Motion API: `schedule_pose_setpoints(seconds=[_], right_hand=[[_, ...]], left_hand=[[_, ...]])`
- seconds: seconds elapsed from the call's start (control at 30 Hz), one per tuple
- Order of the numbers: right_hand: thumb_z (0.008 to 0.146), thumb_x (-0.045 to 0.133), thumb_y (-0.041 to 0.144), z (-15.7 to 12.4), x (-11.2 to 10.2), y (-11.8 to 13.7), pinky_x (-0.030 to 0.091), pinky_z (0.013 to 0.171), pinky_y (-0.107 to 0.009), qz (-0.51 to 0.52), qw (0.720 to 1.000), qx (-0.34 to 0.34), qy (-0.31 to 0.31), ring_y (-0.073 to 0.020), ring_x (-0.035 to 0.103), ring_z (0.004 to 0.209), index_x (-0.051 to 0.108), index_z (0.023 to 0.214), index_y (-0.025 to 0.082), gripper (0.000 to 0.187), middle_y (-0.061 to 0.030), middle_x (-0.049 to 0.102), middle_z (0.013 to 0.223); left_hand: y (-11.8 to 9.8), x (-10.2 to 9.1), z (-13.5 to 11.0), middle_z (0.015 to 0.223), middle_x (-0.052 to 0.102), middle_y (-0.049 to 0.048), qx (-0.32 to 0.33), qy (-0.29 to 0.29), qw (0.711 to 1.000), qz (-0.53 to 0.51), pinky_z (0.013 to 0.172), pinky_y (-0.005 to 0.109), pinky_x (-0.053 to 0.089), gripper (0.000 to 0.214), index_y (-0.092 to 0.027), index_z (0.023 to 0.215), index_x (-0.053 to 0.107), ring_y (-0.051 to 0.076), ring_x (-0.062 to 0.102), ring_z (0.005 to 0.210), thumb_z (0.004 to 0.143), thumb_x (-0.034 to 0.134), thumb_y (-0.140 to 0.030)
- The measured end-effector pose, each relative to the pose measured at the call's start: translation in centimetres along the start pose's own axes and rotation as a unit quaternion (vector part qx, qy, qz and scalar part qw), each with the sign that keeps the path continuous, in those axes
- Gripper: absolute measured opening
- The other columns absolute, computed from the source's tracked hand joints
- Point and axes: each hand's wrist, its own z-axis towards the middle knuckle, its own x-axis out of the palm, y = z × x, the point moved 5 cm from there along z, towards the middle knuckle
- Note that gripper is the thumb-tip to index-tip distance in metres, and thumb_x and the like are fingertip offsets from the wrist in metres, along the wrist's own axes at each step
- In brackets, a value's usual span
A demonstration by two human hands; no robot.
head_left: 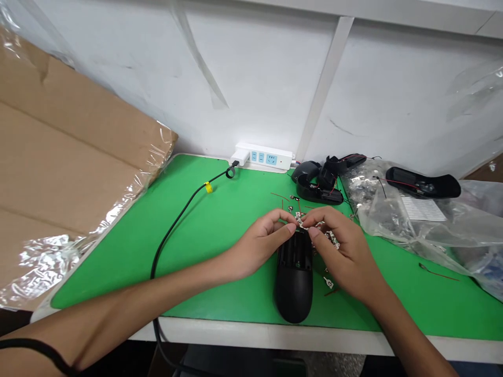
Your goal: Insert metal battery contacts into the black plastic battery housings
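A black mouse shell (294, 283) lies on the green mat (220, 251) near the table's front edge. Just above its far end, my left hand (261, 243) and my right hand (346, 251) meet. The fingertips of both are pinched on a small metal contact piece (301, 222). More small metal contacts (329, 283) and thin red wires (280, 196) lie scattered on the mat around my hands.
A white power strip (267, 157) with a charger and black cable (173, 225) sits at the back wall. Black mouse parts (320, 180) and a clear plastic bag (424, 220) lie to the right. Plastic-wrapped cardboard (66, 173) leans at the left.
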Motion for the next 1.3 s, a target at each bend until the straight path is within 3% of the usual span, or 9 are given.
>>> schedule_pose_setpoints(seconds=[0.17, 0.5, 1.3], right_hand=[[0.101, 0.049, 0.022, 0.0, -0.1, -0.7, 0.045, 0.081, -0.035, 0.005, 0.998, 0.058, 0.007, -0.0210, 0.060, 0.093, 0.063, 0.103, 0.024, 0.014, -0.0022, 0.067, 0.101], [0.101, 0.040, 0.023, -0.1, 1.4, -0.4, 0.035, 0.073, -0.036, -0.066, 0.990, 0.049, 0.112, -0.0217, 0.052, 0.083, 0.050, 0.079, 0.021, 0.024, -0.0040, 0.055, 0.085], [0.098, 0.044, 0.024, -0.2, 1.5, -0.7, 0.027, 0.064, -0.033, -0.091, 0.985, 0.083, 0.119, -0.0170, 0.046, 0.070, 0.038, 0.072, 0.021, 0.027, 0.0009, 0.052, 0.072]], left_hand=[[-0.3, 0.3, 0.0, 0.083, 0.060, -0.0009, -0.001, 0.007, 1.000, -0.011, 0.068, 0.025, 0.036, 0.032, -0.020, 0.107, 0.061, 0.013, 0.053, 0.074, 0.098, 0.068, -0.049], [0.1, 0.2, -0.2, 0.075, 0.052, -0.0033, -0.004, 0.016, 1.000, 0.010, 0.063, 0.025, 0.028, 0.035, -0.019, 0.106, 0.059, 0.011, 0.043, 0.069, 0.095, 0.071, -0.050], [0.0, 0.3, -0.3, 0.082, 0.052, -0.0018, 0.004, 0.017, 0.999, 0.027, 0.063, 0.026, 0.026, 0.031, -0.020, 0.107, 0.061, 0.011, 0.041, 0.072, 0.098, 0.067, -0.048]])
